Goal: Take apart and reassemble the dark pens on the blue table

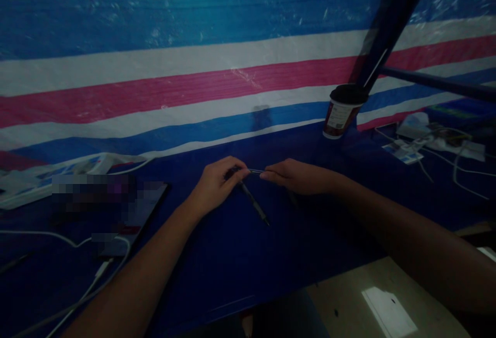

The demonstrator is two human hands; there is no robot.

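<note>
Left hand (217, 185): pinching one end of a slender rod (256, 171), fingers pressing narrowly together; apparently cupping something dark as well, showing too dimly for naming

Right hand (296, 175): pinching the opposite end, fingers bunching tight

Slender rod: bridging the small gap between both hands, gleaming pale, hovering over or resting on the blue tabletop (217, 271), cannot tell which

Black pen (254, 204): slanting from beneath the left hand toward the near edge; touching the fingers or not, cannot tell

Lidded paper cup (341, 116): standing near the striped sheet (194, 90), beyond the right hand, well apart

Flat dark device (151, 201) and white cable (101, 270): lying beside the left forearm

Hazards, by judgement: pulling unevenly, possibly bending the rod; gripping so little of each end, possibly losing hold and flinging the rod loose; brushing the pen, possibly rolling it off the near edge; sweeping the left forearm outward, possibly snagging the cable and dragging the device; working in dimness, possibly misjudging alignment
</note>
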